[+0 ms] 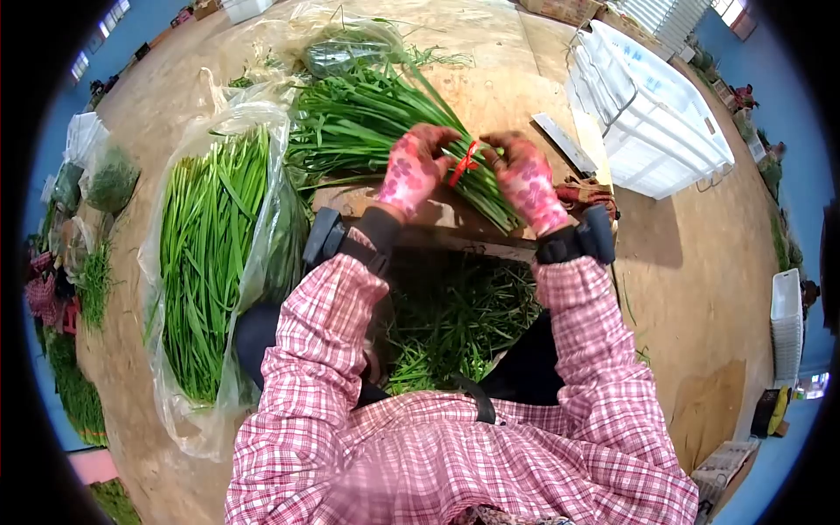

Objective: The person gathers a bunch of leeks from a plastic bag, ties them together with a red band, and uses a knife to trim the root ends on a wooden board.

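Note:
A bunch of long green stalks [363, 114] lies across the wooden board [507, 92], its cut ends toward the lower right. A red tie [464, 164] circles it near those ends. My left hand [415, 168], in a pink patterned glove, has its fingers curled at the left side of the tie. On the other side, my right hand [527, 178], gloved alike, bends its fingers against the tie and stalks. Both hands look closed around the tie, though fingertips are partly hidden. A wide-bladed knife [564, 143] rests on the board right of my right hand.
An open plastic bag [280, 188] of green stalks stands at the left. White crates [647, 114] stand at the upper right. Below the board lies a heap of green trimmings [455, 319], between my legs. Reddish cloth [588, 194] sits at the board's right edge.

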Tool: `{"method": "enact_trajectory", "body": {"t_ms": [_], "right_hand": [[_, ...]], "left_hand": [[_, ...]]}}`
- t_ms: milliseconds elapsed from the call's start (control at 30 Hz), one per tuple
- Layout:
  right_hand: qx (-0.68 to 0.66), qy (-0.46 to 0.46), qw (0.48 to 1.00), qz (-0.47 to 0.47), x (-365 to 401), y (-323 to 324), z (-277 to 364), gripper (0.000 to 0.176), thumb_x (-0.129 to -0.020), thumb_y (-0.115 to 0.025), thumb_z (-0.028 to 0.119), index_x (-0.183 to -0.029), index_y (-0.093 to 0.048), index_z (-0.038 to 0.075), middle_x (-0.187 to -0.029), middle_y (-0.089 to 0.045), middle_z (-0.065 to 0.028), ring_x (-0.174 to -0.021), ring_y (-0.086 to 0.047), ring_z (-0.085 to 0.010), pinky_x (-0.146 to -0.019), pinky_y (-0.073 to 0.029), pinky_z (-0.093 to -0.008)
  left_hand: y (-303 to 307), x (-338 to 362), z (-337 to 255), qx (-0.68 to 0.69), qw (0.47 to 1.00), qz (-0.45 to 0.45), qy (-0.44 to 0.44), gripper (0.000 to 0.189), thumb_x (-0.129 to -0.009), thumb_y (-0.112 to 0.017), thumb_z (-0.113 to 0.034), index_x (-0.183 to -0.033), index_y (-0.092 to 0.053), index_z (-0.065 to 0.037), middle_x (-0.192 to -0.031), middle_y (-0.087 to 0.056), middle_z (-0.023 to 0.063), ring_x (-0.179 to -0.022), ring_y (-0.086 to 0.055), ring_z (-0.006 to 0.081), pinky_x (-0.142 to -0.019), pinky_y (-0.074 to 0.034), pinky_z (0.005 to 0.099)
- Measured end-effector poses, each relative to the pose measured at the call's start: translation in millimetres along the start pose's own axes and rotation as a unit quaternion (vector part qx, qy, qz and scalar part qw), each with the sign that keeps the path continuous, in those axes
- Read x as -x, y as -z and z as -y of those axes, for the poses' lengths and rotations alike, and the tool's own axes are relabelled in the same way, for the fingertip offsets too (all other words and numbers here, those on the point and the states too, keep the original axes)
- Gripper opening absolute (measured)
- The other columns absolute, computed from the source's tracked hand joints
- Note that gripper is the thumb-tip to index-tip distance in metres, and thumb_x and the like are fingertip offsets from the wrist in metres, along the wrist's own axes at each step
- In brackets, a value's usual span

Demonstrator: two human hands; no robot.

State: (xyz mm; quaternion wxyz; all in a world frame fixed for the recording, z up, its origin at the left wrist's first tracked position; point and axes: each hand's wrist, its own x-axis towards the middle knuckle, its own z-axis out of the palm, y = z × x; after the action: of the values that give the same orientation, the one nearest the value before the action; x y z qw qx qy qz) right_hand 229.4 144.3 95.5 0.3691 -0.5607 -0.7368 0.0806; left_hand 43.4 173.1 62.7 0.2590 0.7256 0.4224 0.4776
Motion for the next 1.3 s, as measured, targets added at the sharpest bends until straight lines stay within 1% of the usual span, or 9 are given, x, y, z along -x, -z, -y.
{"method": "enact_trajectory", "body": {"t_ms": [233, 467, 600, 733, 900, 1033, 1133, 1167, 1300], "right_hand": [[-0.042, -0.02, 0.993, 0.111, -38.4, -13.8, -19.8, 0.015, -0.083, -0.066, 0.015, -0.093, -0.07, 0.004, -0.087, -0.068, -0.0189, -0.085, -0.066, -0.035, -0.077, -0.052, -0.0427], [0.246, 0.096, 0.964, 0.028, -7.1, -35.4, -2.9, 0.015, -0.074, -0.065, 0.021, -0.075, -0.067, 0.006, -0.074, -0.066, -0.0184, -0.076, -0.067, -0.0336, -0.071, -0.051, -0.0454], [0.102, -0.043, 0.993, 0.032, -16.3, -6.9, -5.0, 0.018, -0.081, -0.064, 0.022, -0.091, -0.07, 0.009, -0.084, -0.068, -0.0135, -0.084, -0.066, -0.0351, -0.078, -0.051, -0.0435], [-0.195, 0.055, 0.97, 0.135, -41.9, -4.1, -22.6, 0.019, -0.088, -0.059, 0.004, -0.104, -0.068, 0.002, -0.105, -0.066, -0.0162, -0.098, -0.064, -0.0281, -0.084, -0.05, -0.0348], [-0.01, -0.06, 0.988, 0.14, -50.2, -7.3, -25.5, 0.02, -0.08, -0.068, 0.019, -0.093, -0.071, 0.005, -0.082, -0.069, -0.0188, -0.084, -0.067, -0.0328, -0.077, -0.052, -0.0385], [0.011, -0.098, 0.987, 0.125, -51.0, -6.0, -27.5, 0.021, -0.08, -0.069, 0.024, -0.092, -0.071, 0.007, -0.086, -0.07, -0.0173, -0.086, -0.068, -0.032, -0.077, -0.052, -0.0395], [-0.057, -0.093, 0.979, 0.169, -59.0, -11.3, -47.5, 0.022, -0.081, -0.068, 0.025, -0.094, -0.071, 0.007, -0.087, -0.07, -0.0159, -0.086, -0.068, -0.0311, -0.078, -0.052, -0.039], [-0.032, -0.091, 0.981, 0.17, -59.0, -7.1, -41.9, 0.024, -0.081, -0.067, 0.028, -0.095, -0.071, 0.008, -0.087, -0.071, -0.0149, -0.087, -0.068, -0.0305, -0.079, -0.052, -0.0383], [0.027, -0.106, 0.982, 0.154, -60.1, -8.5, -38.0, 0.025, -0.08, -0.068, 0.029, -0.094, -0.072, 0.009, -0.086, -0.071, -0.0141, -0.088, -0.068, -0.0307, -0.079, -0.051, -0.0381]], "left_hand": [[-30.8, 13.9, 0.4, 0.021, 1.0, -0.009, -0.015, 0.017, -0.08, -0.069, -0.004, -0.097, -0.069, -0.007, -0.092, -0.065, 0.0098, -0.086, -0.065, 0.0242, -0.074, -0.052, 0.0325], [-26.5, -32.1, -4.3, -0.171, 0.984, -0.002, -0.053, 0.012, -0.08, -0.067, -0.015, -0.088, -0.07, -0.006, -0.082, -0.069, 0.014, -0.08, -0.068, 0.0283, -0.073, -0.053, 0.0372], [-11.8, -37.9, -5.4, 0.007, 0.997, 0.033, 0.069, 0.027, -0.081, -0.072, -0.011, -0.105, -0.067, -0.004, -0.09, -0.07, 0.0125, -0.081, -0.069, 0.0214, -0.073, -0.054, 0.031], [-9.5, -17.5, 1.2, -0.042, 0.989, 0.076, -0.116, 0.033, -0.076, -0.072, -0.002, -0.109, -0.068, -0.008, -0.092, -0.066, 0.0099, -0.085, -0.066, 0.0239, -0.073, -0.053, 0.0335], [-13.4, -11.0, 4.8, -0.014, 0.999, 0.017, -0.029, 0.025, -0.078, -0.072, -0.008, -0.103, -0.069, -0.007, -0.094, -0.065, 0.0108, -0.088, -0.064, 0.0287, -0.075, -0.052, 0.0356], [-14.5, -18.7, 5.6, -0.127, 0.978, 0.068, -0.153, 0.021, -0.081, -0.067, -0.005, -0.102, -0.069, -0.006, -0.096, -0.066, 0.0093, -0.087, -0.066, 0.0253, -0.074, -0.052, 0.0319], [-26.6, -25.0, 23.3, -0.034, 0.986, 0.134, -0.089, 0.022, -0.081, -0.066, -0.004, -0.102, -0.069, -0.006, -0.093, -0.065, 0.0087, -0.082, -0.066, 0.0238, -0.07, -0.052, 0.0317], [-16.1, -28.6, 6.2, -0.156, 0.963, 0.139, -0.17, 0.016, -0.082, -0.063, -0.002, -0.097, -0.069, -0.006, -0.09, -0.065, 0.0086, -0.078, -0.066, 0.024, -0.067, -0.052, 0.0329], [-11.0, -34.2, -12.8, -0.179, 0.953, 0.205, -0.133, 0.005, -0.087, -0.058, -0.009, -0.088, -0.062, -0.006, -0.087, -0.064, 0.0106, -0.073, -0.065, 0.0246, -0.062, -0.05, 0.0352]]}}
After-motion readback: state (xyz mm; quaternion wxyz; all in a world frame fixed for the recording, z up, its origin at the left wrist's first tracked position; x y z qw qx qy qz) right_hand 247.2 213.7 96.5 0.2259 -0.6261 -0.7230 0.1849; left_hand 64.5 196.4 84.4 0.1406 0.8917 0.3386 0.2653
